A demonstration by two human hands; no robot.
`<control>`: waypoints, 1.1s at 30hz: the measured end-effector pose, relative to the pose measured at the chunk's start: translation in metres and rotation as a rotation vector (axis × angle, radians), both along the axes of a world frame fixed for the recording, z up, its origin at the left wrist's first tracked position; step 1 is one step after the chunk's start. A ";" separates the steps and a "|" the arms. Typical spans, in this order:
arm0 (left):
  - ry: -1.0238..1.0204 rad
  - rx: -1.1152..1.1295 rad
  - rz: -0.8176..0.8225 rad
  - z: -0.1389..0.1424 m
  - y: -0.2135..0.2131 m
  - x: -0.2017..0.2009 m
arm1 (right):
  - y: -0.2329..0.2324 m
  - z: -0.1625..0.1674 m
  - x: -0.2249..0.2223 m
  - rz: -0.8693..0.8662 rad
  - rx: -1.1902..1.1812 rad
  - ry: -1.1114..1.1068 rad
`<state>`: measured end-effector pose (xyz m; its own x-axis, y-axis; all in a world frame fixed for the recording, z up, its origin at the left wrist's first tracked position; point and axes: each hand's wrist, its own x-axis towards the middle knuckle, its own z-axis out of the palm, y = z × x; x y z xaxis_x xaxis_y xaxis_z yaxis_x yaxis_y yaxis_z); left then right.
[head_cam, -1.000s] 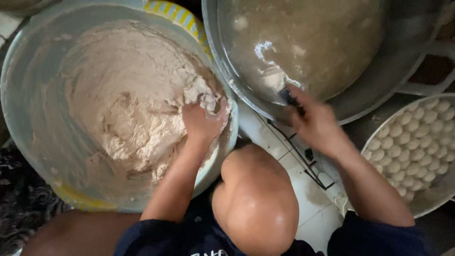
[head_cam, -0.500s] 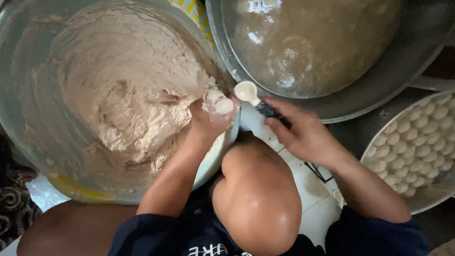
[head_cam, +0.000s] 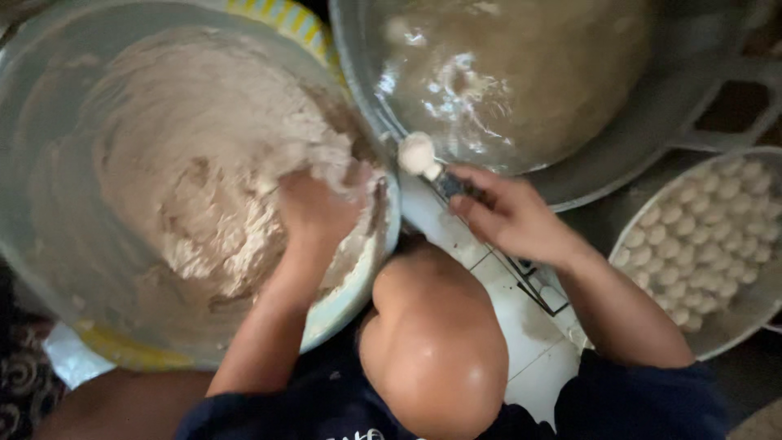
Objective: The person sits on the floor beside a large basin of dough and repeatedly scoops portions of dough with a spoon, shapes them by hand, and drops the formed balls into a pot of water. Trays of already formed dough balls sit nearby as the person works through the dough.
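My left hand (head_cam: 314, 213) is pressed into a pale, sticky dough paste (head_cam: 191, 175) inside a large round basin (head_cam: 49, 269), its fingers closed in the paste near the basin's right rim. My right hand (head_cam: 509, 216) grips a small spoon (head_cam: 428, 161) by its dark handle. The spoon's head carries a round lump of the pale paste and hovers over the near rim of a wide metal pan (head_cam: 619, 138) filled with brownish liquid. My bent knee (head_cam: 436, 342) sits between the two arms.
A round metal tray (head_cam: 737, 314) at the right holds several small white dough balls in rows. White floor tiles (head_cam: 521, 326) show beneath my right arm. A yellow striped rim (head_cam: 289, 18) peeks out behind the basin. Patterned cloth lies at the lower left.
My right hand drew the spoon out of the pan, met my left hand at the basin's rim, and now holds it loaded with paste. My left hand went back into the paste.
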<state>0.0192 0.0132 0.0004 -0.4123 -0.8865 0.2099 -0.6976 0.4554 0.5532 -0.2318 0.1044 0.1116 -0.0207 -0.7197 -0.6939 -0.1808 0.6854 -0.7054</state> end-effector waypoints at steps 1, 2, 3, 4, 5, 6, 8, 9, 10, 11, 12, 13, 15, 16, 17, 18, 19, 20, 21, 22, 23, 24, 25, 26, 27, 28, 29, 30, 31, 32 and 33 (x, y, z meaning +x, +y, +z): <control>-0.164 0.168 0.027 -0.002 -0.001 0.006 | 0.000 -0.005 -0.011 -0.018 -0.002 0.070; -0.332 0.332 0.053 -0.006 -0.001 0.010 | -0.001 -0.012 -0.023 -0.033 -0.004 0.139; -0.506 0.494 0.079 -0.010 0.000 0.012 | -0.001 -0.020 -0.034 0.001 -0.027 0.276; -0.470 0.471 0.082 -0.014 0.002 0.013 | -0.002 -0.029 -0.045 0.038 -0.048 0.412; -0.435 0.447 0.089 -0.018 0.004 0.014 | -0.002 -0.038 -0.056 0.078 -0.071 0.545; -0.400 0.422 0.099 -0.022 0.005 0.014 | -0.004 -0.047 -0.065 0.101 -0.130 0.639; -0.180 0.729 0.235 -0.028 0.006 0.014 | -0.006 -0.063 -0.078 0.153 -0.252 0.820; -0.065 0.880 0.302 -0.029 0.006 0.014 | -0.007 -0.067 -0.083 0.145 -0.216 0.824; 0.079 0.701 0.213 -0.031 0.007 0.011 | -0.009 -0.070 -0.088 0.135 -0.184 0.829; 0.220 0.520 0.115 -0.032 0.007 0.007 | -0.010 -0.071 -0.091 0.122 -0.152 0.836; 0.357 0.341 0.016 -0.033 0.008 0.002 | -0.011 -0.069 -0.093 0.119 -0.164 0.847; 0.386 0.493 0.005 -0.032 0.008 -0.002 | -0.010 -0.065 -0.095 0.121 -0.175 0.853; 0.437 0.806 -0.012 -0.030 0.008 -0.013 | -0.008 -0.054 -0.091 0.083 -0.224 0.883; 0.409 0.632 -0.030 -0.027 0.009 -0.015 | -0.005 -0.048 -0.085 0.045 -0.262 0.902; 0.373 0.462 -0.048 -0.023 0.010 -0.018 | -0.002 -0.041 -0.079 0.009 -0.298 0.916; 0.334 0.288 -0.068 -0.019 0.011 -0.020 | 0.002 -0.034 -0.072 -0.027 -0.314 0.812; 0.334 0.309 -0.019 -0.014 0.011 -0.021 | 0.007 -0.026 -0.066 -0.065 -0.330 0.710; 0.334 0.334 0.027 -0.008 0.013 -0.022 | 0.011 -0.019 -0.058 -0.103 -0.340 0.609; 0.335 0.363 0.068 -0.003 0.015 -0.024 | 0.013 -0.015 -0.049 -0.165 -0.258 0.459; 0.366 0.356 0.080 0.001 0.017 -0.025 | 0.014 -0.012 -0.039 -0.231 -0.174 0.313; 0.399 0.346 0.087 0.003 0.018 -0.027 | 0.015 -0.009 -0.030 -0.300 -0.093 0.170; 0.434 0.335 0.092 0.004 0.019 -0.029 | 0.016 -0.005 -0.022 -0.256 -0.051 0.098; 0.470 0.299 0.089 0.004 0.021 -0.030 | 0.016 -0.001 -0.016 -0.213 -0.007 0.025; 0.507 0.264 0.085 0.002 0.022 -0.032 | 0.017 0.002 -0.008 -0.170 0.037 -0.047; 0.545 0.227 0.082 -0.001 0.023 -0.033 | 0.017 0.004 -0.001 -0.134 -0.009 -0.061; 0.517 0.238 0.019 -0.004 0.023 -0.031 | 0.016 0.005 0.006 -0.097 -0.054 -0.075; 0.489 0.248 -0.043 -0.008 0.022 -0.029 | 0.015 0.006 0.012 -0.057 -0.100 -0.089; 0.459 0.259 -0.104 -0.011 0.022 -0.027 | 0.014 0.007 0.018 -0.014 -0.111 -0.015; 0.405 0.268 -0.105 -0.013 0.022 -0.026 | 0.015 0.009 0.023 0.028 -0.122 0.058; 0.350 0.276 -0.107 -0.014 0.022 -0.026 | 0.014 0.010 0.026 0.071 -0.133 0.131; 0.295 0.284 -0.109 -0.013 0.022 -0.026 | 0.014 0.011 0.029 0.107 -0.200 0.152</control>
<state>-0.0071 0.0357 -0.0130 -0.4653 -0.8809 0.0867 -0.4472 0.3184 0.8358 -0.2025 0.1181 0.1227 -0.0301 -0.8457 -0.5328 -0.3593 0.5066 -0.7838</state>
